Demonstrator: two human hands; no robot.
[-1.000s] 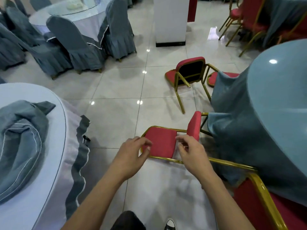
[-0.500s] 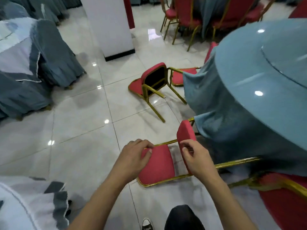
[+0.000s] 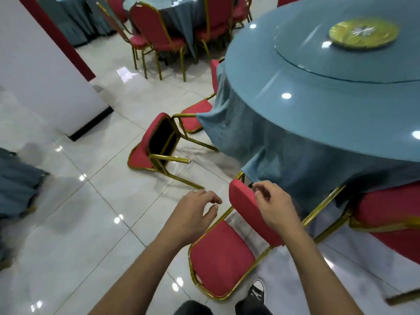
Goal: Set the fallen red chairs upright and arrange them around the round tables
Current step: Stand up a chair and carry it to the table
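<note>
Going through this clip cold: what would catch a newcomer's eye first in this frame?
Two bare hands low in the middle: the right hand at the back of a red chair lying on the floor, the left hand open just beside it. Beyond them a second chair lies tipped over on the glossy tiles. The big round table with its blue-grey cloth fills the right, a yellow plate on top.
</note>
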